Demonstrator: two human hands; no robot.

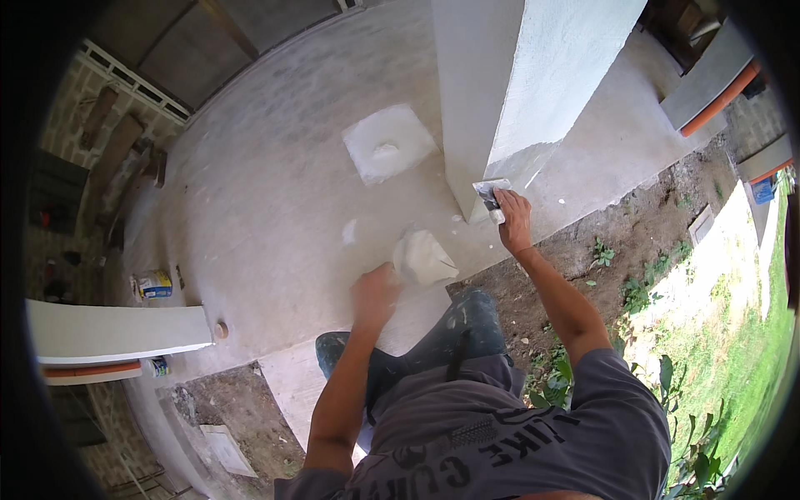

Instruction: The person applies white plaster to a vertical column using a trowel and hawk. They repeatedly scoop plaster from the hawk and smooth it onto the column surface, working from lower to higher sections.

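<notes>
My right hand (514, 221) is closed around a putty knife (493, 193). Its broad blade lies against the lower part of a white pillar (508, 100), where a grey damp-looking patch (523, 163) meets the pale coat above. Between my knees and the pillar is a rounded white lump (425, 257), seemingly putty; what bears it is unclear. My left hand (377, 293) is at the near left side of that lump. Motion blurs its fingers, so whether it grips anything does not show.
On the floor beyond lies a white square sheet (389, 143) with a lump on it. A printed bag or tub (152, 285) stands at left, near a low white wall (121, 327). Bare soil with small plants (602, 252) borders the slab at right, then grass (725, 333).
</notes>
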